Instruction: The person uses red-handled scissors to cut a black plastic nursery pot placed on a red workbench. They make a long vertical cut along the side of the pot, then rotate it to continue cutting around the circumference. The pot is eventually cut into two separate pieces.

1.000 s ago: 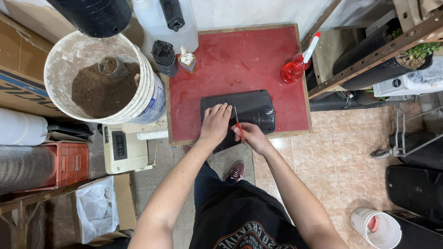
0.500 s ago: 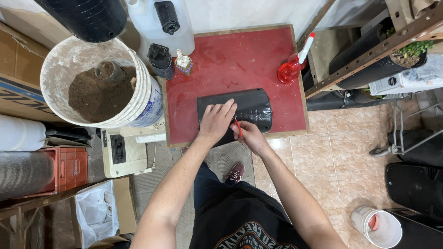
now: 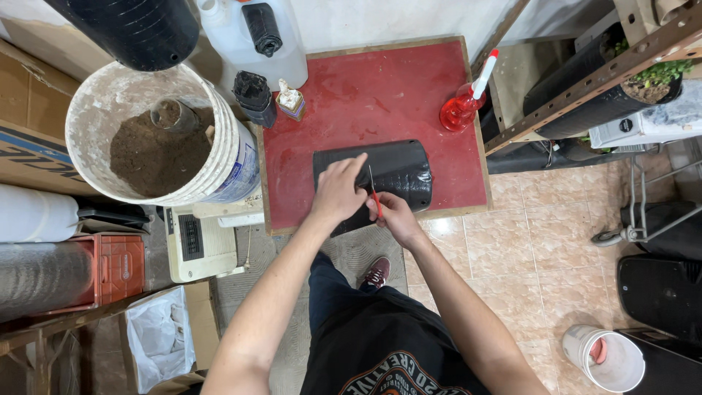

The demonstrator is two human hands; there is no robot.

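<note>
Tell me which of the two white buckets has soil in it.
The big white bucket left of the red table; the small bucket on the floor tiles shows none.

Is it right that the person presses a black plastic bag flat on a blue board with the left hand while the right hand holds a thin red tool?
Not quite: the head view shows the board is red, not blue. The left hand does press the black plastic bag, and the right hand holds the thin red tool.

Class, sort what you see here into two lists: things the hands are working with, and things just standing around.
In use:
left hand, pressing flat on the black plastic bag
right hand, holding a thin red-handled tool against the bag
red board under the bag

Standing around:
bucket of soil
red spray bottle
white jug
small white bucket
</note>
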